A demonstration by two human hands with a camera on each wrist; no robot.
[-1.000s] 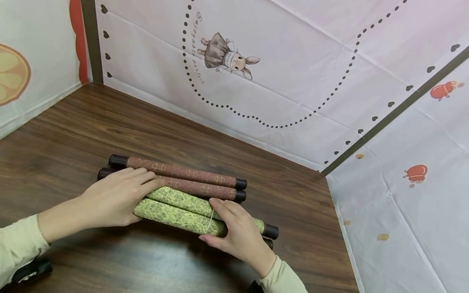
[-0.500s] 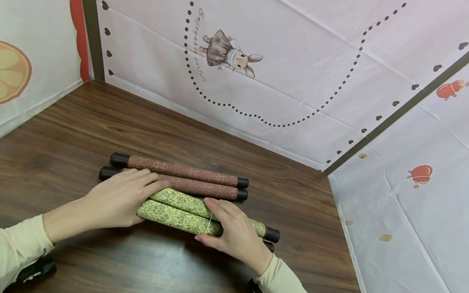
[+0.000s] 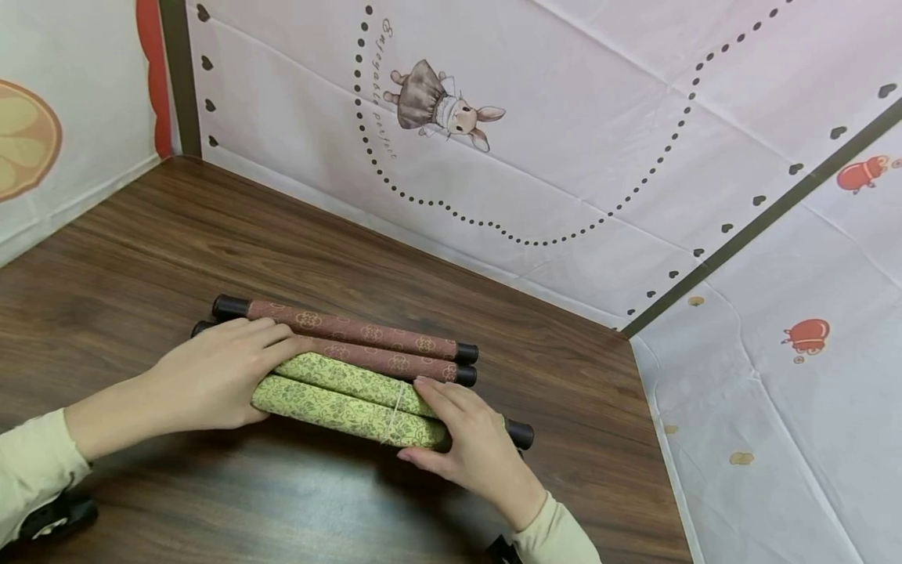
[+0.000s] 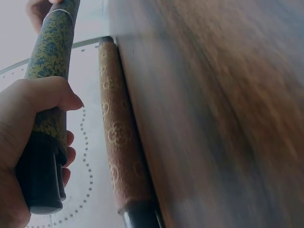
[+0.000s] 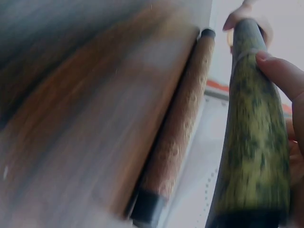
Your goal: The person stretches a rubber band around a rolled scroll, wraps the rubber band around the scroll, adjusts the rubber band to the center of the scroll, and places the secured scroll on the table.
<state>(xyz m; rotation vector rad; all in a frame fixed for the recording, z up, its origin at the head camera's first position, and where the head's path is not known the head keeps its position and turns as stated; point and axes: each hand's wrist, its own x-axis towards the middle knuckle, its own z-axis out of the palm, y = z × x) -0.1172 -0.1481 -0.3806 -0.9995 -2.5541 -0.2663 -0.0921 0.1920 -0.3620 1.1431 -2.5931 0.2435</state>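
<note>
A yellow-green floral scroll (image 3: 345, 399), rolled into two parallel rolls with black end knobs, is held up between both hands. A thin white band circles it near its right part. My left hand (image 3: 211, 380) grips its left end; in the left wrist view the thumb lies across the fabric just above the black knobs (image 4: 42, 180). My right hand (image 3: 475, 439) grips the right part, thumb on the near side and fingers over the far side. Just behind lies a brown scroll (image 3: 366, 333) with gold flower patterns, also two rolls with black ends, partly covered by the left hand.
The brown scroll rests on a dark wood-grain table (image 3: 338, 509). Pale printed cloth walls (image 3: 564, 117) stand at the back and both sides, with dark strips at the corners. A black strap device sits at each wrist.
The green scroll has shifted slightly left and away along with the left hand. The right hand has slid a little to the right along it. The brown scroll stays put.
</note>
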